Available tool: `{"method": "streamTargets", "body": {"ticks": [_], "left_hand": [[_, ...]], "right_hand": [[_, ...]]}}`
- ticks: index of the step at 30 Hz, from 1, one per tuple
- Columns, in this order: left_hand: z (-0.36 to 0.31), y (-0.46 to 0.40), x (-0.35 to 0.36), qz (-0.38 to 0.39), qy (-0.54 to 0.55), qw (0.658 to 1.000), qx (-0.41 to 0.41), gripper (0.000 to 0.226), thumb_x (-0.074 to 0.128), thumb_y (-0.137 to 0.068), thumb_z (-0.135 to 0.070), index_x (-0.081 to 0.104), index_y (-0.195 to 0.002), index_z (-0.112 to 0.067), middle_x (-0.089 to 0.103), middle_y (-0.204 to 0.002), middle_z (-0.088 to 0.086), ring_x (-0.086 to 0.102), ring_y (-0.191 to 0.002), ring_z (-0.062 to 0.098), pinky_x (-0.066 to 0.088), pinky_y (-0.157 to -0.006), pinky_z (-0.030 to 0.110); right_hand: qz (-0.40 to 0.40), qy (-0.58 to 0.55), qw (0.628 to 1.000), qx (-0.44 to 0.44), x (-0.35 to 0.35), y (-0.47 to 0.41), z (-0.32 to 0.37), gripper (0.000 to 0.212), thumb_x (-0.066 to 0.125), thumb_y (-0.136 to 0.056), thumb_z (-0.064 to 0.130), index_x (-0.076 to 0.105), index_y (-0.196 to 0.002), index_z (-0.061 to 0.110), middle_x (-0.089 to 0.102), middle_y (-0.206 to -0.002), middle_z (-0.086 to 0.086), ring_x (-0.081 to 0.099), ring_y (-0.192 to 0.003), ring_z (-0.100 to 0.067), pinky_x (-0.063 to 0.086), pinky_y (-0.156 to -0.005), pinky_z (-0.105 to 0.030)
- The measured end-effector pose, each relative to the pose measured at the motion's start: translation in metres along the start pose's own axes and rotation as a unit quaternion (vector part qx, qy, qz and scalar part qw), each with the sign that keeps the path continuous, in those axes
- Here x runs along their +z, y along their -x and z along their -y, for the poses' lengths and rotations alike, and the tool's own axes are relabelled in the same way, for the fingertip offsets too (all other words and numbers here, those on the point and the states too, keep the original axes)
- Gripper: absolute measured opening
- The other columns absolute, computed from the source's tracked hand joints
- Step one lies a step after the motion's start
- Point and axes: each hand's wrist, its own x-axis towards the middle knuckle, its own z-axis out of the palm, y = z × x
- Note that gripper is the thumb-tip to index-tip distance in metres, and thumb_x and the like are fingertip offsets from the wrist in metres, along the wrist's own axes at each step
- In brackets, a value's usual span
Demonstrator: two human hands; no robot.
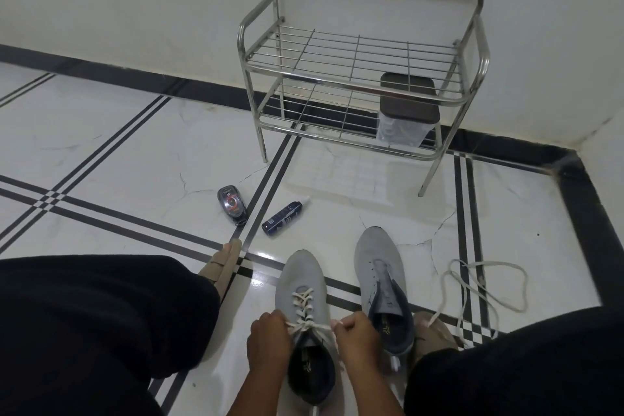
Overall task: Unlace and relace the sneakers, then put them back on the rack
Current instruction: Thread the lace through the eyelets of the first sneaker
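Observation:
Two grey sneakers stand on the tiled floor between my knees. The left sneaker (301, 284) carries a white lace (305, 306) crossed through its eyelets. My left hand (268, 338) and my right hand (358, 336) each pinch one end of that lace at the top eyelets, pulling it out to either side. The right sneaker (380, 263) has bare eyelets and an open tongue. Its loose white lace (486, 294) lies in loops on the floor to the right. The steel shoe rack (363, 91) stands against the far wall, its top shelf bare.
A clear box with a dark lid (408, 111) sits on the rack's lower shelf at the right. A dark polish container (231, 204) and a blue spray bottle (285, 216) lie on the floor ahead. My black-trousered legs flank the sneakers.

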Motion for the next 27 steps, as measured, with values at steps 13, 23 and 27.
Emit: {"method": "streamTargets", "body": {"ticks": [13, 23, 27], "left_hand": [[-0.003, -0.003, 0.007, 0.148, 0.577, 0.761, -0.256, 0.025, 0.052, -0.088, -0.018, 0.067, -0.09, 0.003, 0.068, -0.082, 0.021, 0.062, -0.071, 0.029, 0.05, -0.064, 0.031], [-0.008, -0.015, 0.008, 0.081, 0.738, 0.58, -0.336, 0.029, 0.036, -0.092, 0.001, 0.042, -0.064, -0.005, 0.038, -0.035, 0.0, 0.03, -0.023, 0.006, 0.03, -0.029, 0.01], [-0.013, -0.014, 0.006, 0.054, 0.741, 0.577, -0.338, 0.03, 0.032, -0.094, 0.002, 0.039, -0.066, -0.007, 0.04, -0.033, 0.001, 0.026, -0.021, 0.005, 0.027, -0.028, 0.009]], "right_hand": [[0.192, -0.38, 0.886, 0.182, 0.009, -0.002, 0.021, 0.031, 0.045, -0.099, 0.024, 0.066, -0.092, 0.001, 0.061, -0.062, -0.004, 0.045, -0.046, -0.012, 0.033, -0.045, -0.023], [0.128, -0.443, 0.856, 0.233, 0.026, -0.013, 0.022, 0.034, 0.036, -0.103, 0.023, 0.037, -0.07, 0.016, 0.032, -0.038, 0.007, 0.02, -0.027, -0.008, 0.02, -0.04, -0.022], [0.09, -0.478, 0.835, 0.258, 0.026, -0.01, 0.024, 0.033, 0.036, -0.1, 0.016, 0.037, -0.067, 0.015, 0.033, -0.035, 0.006, 0.019, -0.024, -0.008, 0.018, -0.041, -0.021]]}}
